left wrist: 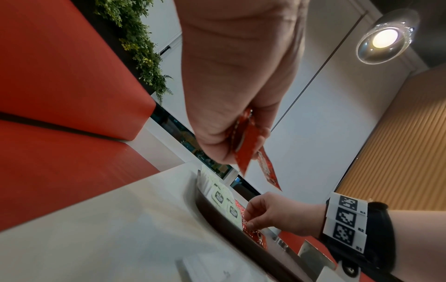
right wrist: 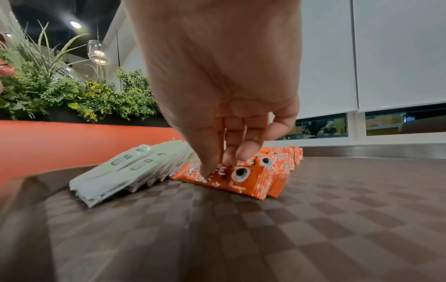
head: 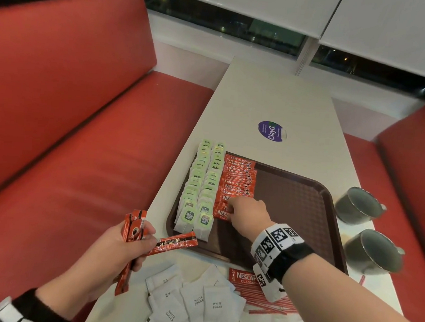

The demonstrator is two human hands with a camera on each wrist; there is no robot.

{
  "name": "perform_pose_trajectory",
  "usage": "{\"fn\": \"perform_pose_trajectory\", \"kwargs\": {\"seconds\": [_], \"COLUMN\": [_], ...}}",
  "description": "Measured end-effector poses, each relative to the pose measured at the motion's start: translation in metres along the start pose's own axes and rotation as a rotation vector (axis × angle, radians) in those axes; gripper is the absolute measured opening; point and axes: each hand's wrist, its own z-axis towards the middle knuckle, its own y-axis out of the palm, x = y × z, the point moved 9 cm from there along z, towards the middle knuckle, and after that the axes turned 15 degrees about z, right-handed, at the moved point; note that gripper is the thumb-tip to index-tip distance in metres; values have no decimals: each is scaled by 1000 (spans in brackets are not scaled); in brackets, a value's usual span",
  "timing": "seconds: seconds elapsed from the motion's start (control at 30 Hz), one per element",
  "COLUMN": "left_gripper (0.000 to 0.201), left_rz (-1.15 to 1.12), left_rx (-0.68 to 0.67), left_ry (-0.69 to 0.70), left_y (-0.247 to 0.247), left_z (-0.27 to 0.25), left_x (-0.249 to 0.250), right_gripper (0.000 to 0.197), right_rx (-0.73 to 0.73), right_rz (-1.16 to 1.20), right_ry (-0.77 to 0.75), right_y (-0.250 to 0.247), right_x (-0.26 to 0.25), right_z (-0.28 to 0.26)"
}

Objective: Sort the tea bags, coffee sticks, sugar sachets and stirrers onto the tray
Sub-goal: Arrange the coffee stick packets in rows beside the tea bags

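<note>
Two metal cups are standing beside the brown tray; tea bags and Nescafé sticks are filling its left. Right hand is pressing fingertips on the nearest stick; left hand is gripping more sticks.

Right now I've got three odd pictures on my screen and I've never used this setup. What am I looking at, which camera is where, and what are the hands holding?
No machine here: a person works bare-handed, wearing three cameras. The wide picture comes from the head, looking down at a white table. The other two come from the wrists, looking along each hand.

On the brown tray lie two rows of tea bags and a row of red coffee sticks. The right hand presses its fingertips on the nearest stick in that row. The left hand grips a bunch of coffee sticks beside the tray.

Still on the table: white sugar sachets, striped stirrers, two grey cups.
</note>
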Motion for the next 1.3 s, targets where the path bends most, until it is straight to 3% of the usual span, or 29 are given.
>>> {"fn": "perform_pose_trajectory", "kwargs": {"seconds": [0.17,0.3,0.4,0.5,0.57,0.63,0.7,0.77,0.87,0.97,1.07,1.2,1.3], "left_gripper": [7,9,9,8,7,4,14,24,26,25,23,19,21], "left_rz": [20,61,129,162,96,-35,-126,-122,-13,151,281,309,335], "left_rx": [-23,-30,-13,10,19,-10,-119,-235,-217,-123,-89,-62,-45], "left_ry": [19,67,138,221,239,192,145,129,159,221,261,293,308], "left_y": [11,19,23,29,32,36,46,59,64,62,65,72,72], "left_z": [1,3,3,1,-1,-2,-3,-5,-7,-8,-11,-13,-12], "left_x": [16,32,46,62,72,77,80,83,92,99,103,105,105], "right_gripper": [14,16,9,17,20,9,8,21,15,42,43,23,28], "right_rx": [56,194,33,-54,108,388,590,684,642,397,195,102,99], "right_rz": [33,441,781,728,746,669,500,370,357,704,982,1029,1070], "right_ry": [-36,-155,-248,-296,-355,-589,-827,-906,-827,-550,-313,-224,-187], "right_y": [-7,-41,-49,-39,-49,-73,-84,-83,-82,-80,-69,-58,-61], "right_x": [-3,-29,-57,-62,-55,-57,-60,-59,-50,-21,3,1,4], "right_z": [-6,-36,-73,-95,-105,-127,-154,-168,-170,-157,-155,-158,-154]}}
